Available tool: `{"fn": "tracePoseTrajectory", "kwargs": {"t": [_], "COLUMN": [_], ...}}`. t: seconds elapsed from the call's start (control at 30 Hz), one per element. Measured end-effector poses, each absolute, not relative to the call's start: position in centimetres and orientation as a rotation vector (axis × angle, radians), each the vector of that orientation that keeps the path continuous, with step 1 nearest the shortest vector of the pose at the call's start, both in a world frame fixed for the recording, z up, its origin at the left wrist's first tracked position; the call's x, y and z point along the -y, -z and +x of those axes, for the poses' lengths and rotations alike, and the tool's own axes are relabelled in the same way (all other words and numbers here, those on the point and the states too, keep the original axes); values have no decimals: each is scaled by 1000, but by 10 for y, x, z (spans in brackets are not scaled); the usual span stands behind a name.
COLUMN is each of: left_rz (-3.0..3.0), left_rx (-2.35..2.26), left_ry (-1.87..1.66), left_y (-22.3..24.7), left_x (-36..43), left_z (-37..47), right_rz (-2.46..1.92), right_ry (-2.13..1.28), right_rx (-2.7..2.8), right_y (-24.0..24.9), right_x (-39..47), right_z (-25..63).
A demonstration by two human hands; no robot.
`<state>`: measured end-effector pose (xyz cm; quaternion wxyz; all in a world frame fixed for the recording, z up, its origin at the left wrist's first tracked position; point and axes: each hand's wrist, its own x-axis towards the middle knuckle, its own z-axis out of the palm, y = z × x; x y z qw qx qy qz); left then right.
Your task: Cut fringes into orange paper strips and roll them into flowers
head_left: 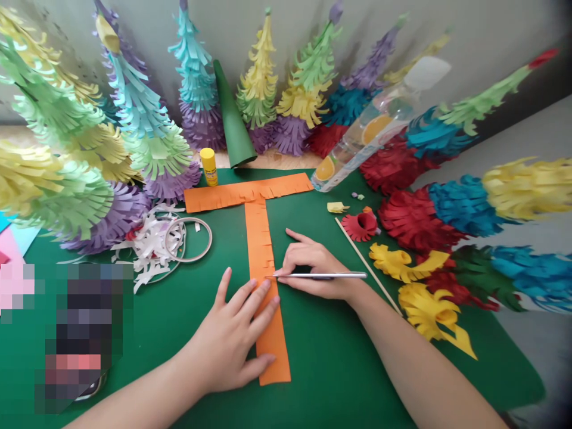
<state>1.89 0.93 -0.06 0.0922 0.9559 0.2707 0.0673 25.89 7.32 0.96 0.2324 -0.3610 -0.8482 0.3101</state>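
My left hand (236,328) lies flat with fingers spread on an upright strip of orange paper (259,238), pressing its lower part. My right hand (319,268) pinches a slim silver craft knife (330,275), held level. Its tip touches the strip's right edge just above my left fingertips; the blade is too small to make out. Short slits run along that edge above the tip. A second orange strip (214,198), slit along its lower edge, lies crosswise at the top of the first, forming a T.
Fringed paper cones, one a blue and green cone (143,113), ring the green mat (179,333). Nearby are a glue stick (208,167), plain green cone (235,119), clear bottle (366,131), tape ring (210,238), white scraps (154,238), wooden stick (369,265) and yellow curls (429,310).
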Motion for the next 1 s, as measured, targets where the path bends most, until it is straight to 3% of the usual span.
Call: {"fn": "tracePoseTrajectory", "kwargs": {"t": [1.0], "left_rz": [2858], "left_rx": [-793], "left_ry": [-200], "left_y": [0], "left_x": [-11], "left_z": [18], "right_rz": [-987], "right_ry": [-1056], "right_rx": [2277], "right_y": [-15], "right_x": [-74], "right_z": [271]}}
